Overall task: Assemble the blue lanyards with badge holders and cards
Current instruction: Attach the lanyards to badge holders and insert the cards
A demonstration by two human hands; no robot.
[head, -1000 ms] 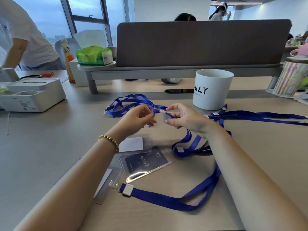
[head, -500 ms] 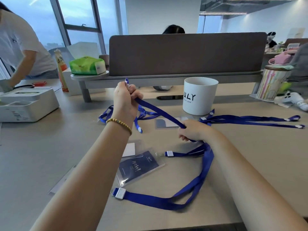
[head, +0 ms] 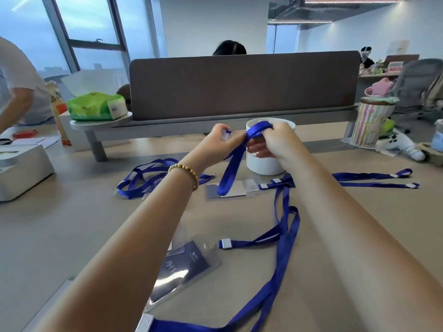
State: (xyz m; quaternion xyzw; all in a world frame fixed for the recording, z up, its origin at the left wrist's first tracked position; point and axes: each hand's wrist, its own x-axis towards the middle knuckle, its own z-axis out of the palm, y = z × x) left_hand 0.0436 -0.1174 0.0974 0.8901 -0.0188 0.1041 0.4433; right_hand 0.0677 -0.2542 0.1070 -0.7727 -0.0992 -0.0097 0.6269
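Both forearms reach up to mid-frame, where the left hand (head: 219, 142) pinches a clear clip end and the right hand (head: 275, 142) curls its fingers around the folded blue lanyard (head: 230, 168), whose loop hangs above a grey card (head: 226, 191). Bare table (head: 72, 224) lies at left. A white cup (head: 261, 164) stands just behind the hands, and a badge holder (head: 182, 267) lies lower centre among more lanyards.

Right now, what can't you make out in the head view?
- White cup: its print, hidden by the right hand.
- Left hand: what its fingers pinch, blurred.
- Badge holder: card text too small; left forearm covers its edge.
- Near blue lanyard: cut off by the bottom edge.
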